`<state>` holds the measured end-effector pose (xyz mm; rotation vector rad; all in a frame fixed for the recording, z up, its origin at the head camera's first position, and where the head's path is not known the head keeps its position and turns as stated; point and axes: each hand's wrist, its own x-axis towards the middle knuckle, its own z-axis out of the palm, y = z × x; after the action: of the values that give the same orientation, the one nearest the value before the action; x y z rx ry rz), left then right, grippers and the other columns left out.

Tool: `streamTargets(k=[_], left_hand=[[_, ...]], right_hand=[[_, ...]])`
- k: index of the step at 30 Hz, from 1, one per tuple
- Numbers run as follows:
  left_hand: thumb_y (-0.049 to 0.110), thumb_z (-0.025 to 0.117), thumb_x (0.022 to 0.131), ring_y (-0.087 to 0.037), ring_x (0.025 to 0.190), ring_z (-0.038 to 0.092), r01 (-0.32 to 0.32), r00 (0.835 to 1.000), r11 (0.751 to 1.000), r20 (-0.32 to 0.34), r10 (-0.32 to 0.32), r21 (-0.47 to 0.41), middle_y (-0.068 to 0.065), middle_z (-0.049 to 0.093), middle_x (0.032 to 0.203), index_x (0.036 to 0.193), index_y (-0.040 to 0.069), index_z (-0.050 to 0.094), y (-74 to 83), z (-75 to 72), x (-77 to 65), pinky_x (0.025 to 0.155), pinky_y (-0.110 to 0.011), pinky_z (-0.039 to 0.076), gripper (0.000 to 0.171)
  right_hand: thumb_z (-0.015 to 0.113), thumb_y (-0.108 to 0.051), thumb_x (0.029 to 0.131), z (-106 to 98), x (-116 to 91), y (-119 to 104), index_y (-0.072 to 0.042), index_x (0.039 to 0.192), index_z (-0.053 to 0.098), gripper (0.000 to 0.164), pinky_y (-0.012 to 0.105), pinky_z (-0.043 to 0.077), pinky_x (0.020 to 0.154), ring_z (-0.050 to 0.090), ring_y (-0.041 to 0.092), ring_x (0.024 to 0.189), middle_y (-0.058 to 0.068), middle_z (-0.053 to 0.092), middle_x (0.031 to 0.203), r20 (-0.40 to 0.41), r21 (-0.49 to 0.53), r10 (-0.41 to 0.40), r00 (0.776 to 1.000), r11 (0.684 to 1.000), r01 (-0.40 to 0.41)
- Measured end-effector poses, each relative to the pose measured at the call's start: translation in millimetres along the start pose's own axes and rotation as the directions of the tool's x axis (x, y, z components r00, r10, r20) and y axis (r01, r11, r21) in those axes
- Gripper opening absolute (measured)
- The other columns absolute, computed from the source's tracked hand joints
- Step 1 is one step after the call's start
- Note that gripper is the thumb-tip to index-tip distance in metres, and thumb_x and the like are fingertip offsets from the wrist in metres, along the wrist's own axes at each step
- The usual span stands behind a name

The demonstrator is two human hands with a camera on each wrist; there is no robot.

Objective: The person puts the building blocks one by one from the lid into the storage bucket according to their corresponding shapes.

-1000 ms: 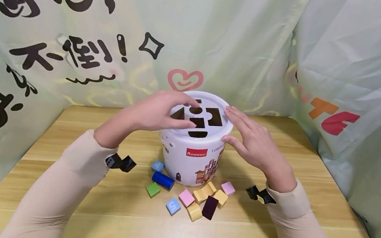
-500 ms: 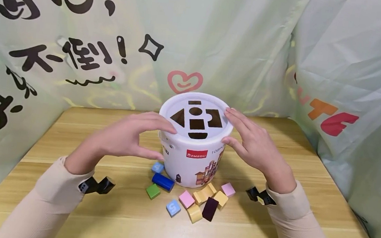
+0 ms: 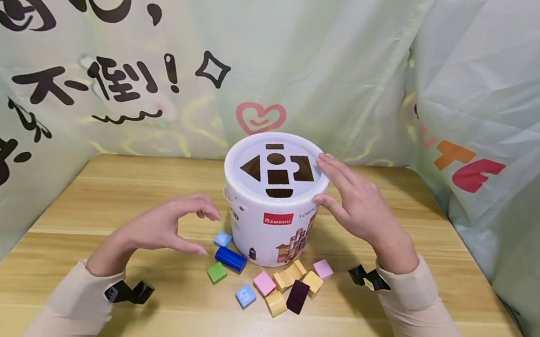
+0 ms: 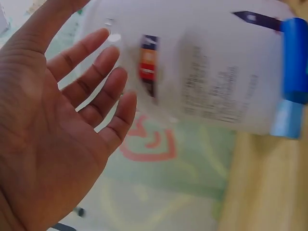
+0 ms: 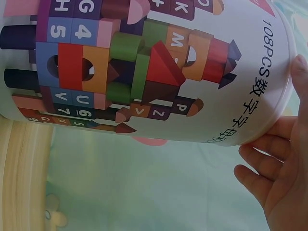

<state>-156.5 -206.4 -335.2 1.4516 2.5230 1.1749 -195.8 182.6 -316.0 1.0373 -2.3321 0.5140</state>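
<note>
A white bucket stands upright on the table, topped by a lid with several shaped holes. My right hand rests on the right side of its rim, fingers nearly straight; in the right wrist view the fingertips touch the lid edge. To the left of the bucket, my left hand holds nothing, with its fingers loosely bent and thumb apart. It is nearest to a light blue block marked 4 and a blue cylinder at the bucket's foot.
More blocks lie in front of the bucket: a green block, a blue block marked 5, a pink block, a dark block, and several yellow ones. Another pink block lies farther right. Fabric drapes enclose the table.
My left hand has come away from over the lid, moving left and down beside the bucket, uncovering the holes. The right hand has stayed at the rim, and the blocks lie as before.
</note>
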Motion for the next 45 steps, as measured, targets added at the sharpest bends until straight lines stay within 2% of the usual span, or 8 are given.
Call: streamTargets(k=[5, 8, 13, 20, 26, 34, 40, 45], left_hand=[[0.016, 0.086, 0.076, -0.014, 0.101, 0.055, 0.039, 0.999, 0.998, 0.012, -0.038, -0.044, 0.005, 0.061, 0.114, 0.121, 0.02, 0.061, -22.7, 18.4, -7.8, 0.085, -0.033, 0.049, 0.052], [0.015, 0.085, 0.077, -0.016, 0.102, 0.056, 0.1, 0.995, 0.993, 0.033, -0.098, -0.062, 0.001, 0.062, 0.115, 0.12, 0.016, 0.062, -34.8, 27.5, -11.1, 0.086, -0.037, 0.05, 0.05], [0.016, 0.084, 0.078, -0.026, 0.111, 0.056, 0.201, 0.978, 0.974, 0.084, -0.193, -0.104, -0.007, 0.062, 0.121, 0.123, 0.009, 0.061, -47.5, 37.2, -12.6, 0.092, -0.048, 0.048, 0.051], [0.026, 0.084, 0.079, -0.022, 0.113, 0.056, 0.26, 0.961, 0.963, 0.119, -0.25, -0.077, -0.002, 0.062, 0.124, 0.127, 0.012, 0.061, -60.2, 45.7, -13.7, 0.096, -0.044, 0.047, 0.055], [0.038, 0.081, 0.079, -0.016, 0.11, 0.055, 0.347, 0.93, 0.937, 0.143, -0.338, -0.039, 0.006, 0.062, 0.12, 0.128, 0.013, 0.061, -68.1, 53.7, -16.8, 0.096, -0.043, 0.047, 0.059], [0.044, 0.08, 0.079, -0.013, 0.107, 0.056, 0.363, 0.924, 0.932, 0.129, -0.361, 0.003, 0.01, 0.061, 0.118, 0.127, 0.017, 0.062, -75.0, 58.6, -21.6, 0.092, -0.038, 0.049, 0.058], [0.042, 0.079, 0.081, -0.015, 0.098, 0.056, 0.385, 0.918, 0.923, 0.104, -0.382, -0.004, 0.009, 0.06, 0.112, 0.123, 0.018, 0.065, -77.1, 59.1, -22.5, 0.085, -0.034, 0.051, 0.05], [0.039, 0.078, 0.083, -0.015, 0.095, 0.056, 0.38, 0.921, 0.925, 0.094, -0.378, -0.004, 0.008, 0.06, 0.109, 0.12, 0.018, 0.068, -78.6, 59.1, -23.0, 0.084, -0.032, 0.051, 0.044]], right_hand=[[0.033, -0.066, 0.095, 1.2, -1.3, 0.3, -0.007, 0.148, 0.043, 0.08, 0.059, 0.041, 0.099, 0.042, 0.03, 0.135, 0.009, 0.042, 0.151, 0.011, 0.0, 0.007, 1.0, 1.0, -0.007], [0.033, -0.066, 0.095, 1.4, -1.9, 0.2, -0.007, 0.147, 0.043, 0.079, 0.059, 0.041, 0.099, 0.042, 0.03, 0.135, 0.009, 0.043, 0.15, 0.01, 0.0, 0.007, 1.0, 1.0, -0.007], [0.033, -0.067, 0.095, 0.3, -0.9, 0.3, -0.007, 0.148, 0.043, 0.08, 0.059, 0.042, 0.098, 0.042, 0.029, 0.135, 0.008, 0.042, 0.151, -0.001, -0.007, 0.009, 1.0, 1.0, -0.009], [0.032, -0.067, 0.095, -1.9, -0.7, -0.9, -0.008, 0.148, 0.042, 0.08, 0.059, 0.042, 0.098, 0.042, 0.031, 0.135, 0.008, 0.041, 0.152, 0.009, -0.005, 0.021, 1.0, 1.0, -0.021], [0.032, -0.067, 0.095, -2.3, -0.5, -1.3, -0.008, 0.148, 0.042, 0.081, 0.06, 0.042, 0.098, 0.044, 0.032, 0.134, 0.009, 0.041, 0.151, 0.005, -0.01, 0.016, 1.0, 1.0, -0.016], [0.031, -0.067, 0.095, -0.9, -1.2, -2.3, -0.007, 0.148, 0.043, 0.081, 0.06, 0.042, 0.097, 0.044, 0.033, 0.133, 0.01, 0.042, 0.151, 0.006, -0.009, 0.011, 1.0, 1.0, -0.011], [0.03, -0.067, 0.095, -1.4, -1.6, -3.0, -0.007, 0.148, 0.043, 0.081, 0.06, 0.042, 0.096, 0.044, 0.033, 0.133, 0.009, 0.042, 0.151, 0.007, -0.009, 0.017, 1.0, 1.0, -0.017], [0.031, -0.067, 0.095, -2.0, -0.3, -3.3, -0.007, 0.147, 0.043, 0.08, 0.06, 0.043, 0.096, 0.044, 0.033, 0.133, 0.009, 0.042, 0.151, 0.004, -0.011, 0.013, 1.0, 1.0, -0.013]])
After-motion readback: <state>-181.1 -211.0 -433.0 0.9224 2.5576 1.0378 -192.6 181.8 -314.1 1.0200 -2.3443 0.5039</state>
